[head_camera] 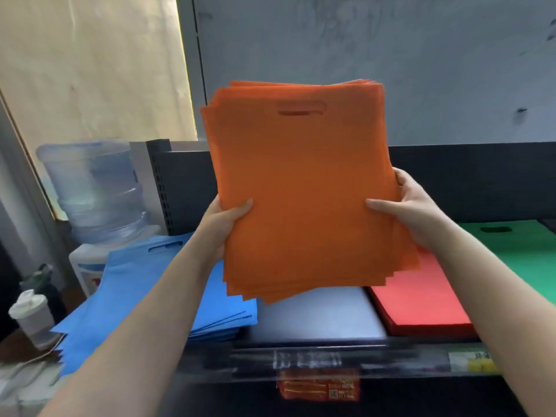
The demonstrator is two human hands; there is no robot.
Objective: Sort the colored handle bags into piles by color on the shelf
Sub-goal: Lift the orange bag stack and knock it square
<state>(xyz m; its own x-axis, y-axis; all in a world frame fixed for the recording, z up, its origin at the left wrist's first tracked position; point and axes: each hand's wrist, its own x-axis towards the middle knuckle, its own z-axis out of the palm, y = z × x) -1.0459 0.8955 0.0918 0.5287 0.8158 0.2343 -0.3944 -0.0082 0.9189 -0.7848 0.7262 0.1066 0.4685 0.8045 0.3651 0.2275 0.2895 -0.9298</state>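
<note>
Left hand (224, 225) and right hand (413, 210) clamped on side edges of thick stack of flat orange non-woven handle bags (301, 191), thumbs on front face. Stack upright in air, long axis vertical, cut-out handle at top. Directly below: bare white gap on dark metal shelf (316, 320), between blue bag pile (168, 284) and red bag pile (421, 308); green bag pile (517, 257) at far right. Both hands equally near gap.

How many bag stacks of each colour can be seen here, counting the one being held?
Orange stack, gripped by the left hand and right hand: 1
Blue pile: 1
White pile: 1
Red pile: 1
Green pile: 1
Total: 5
</note>
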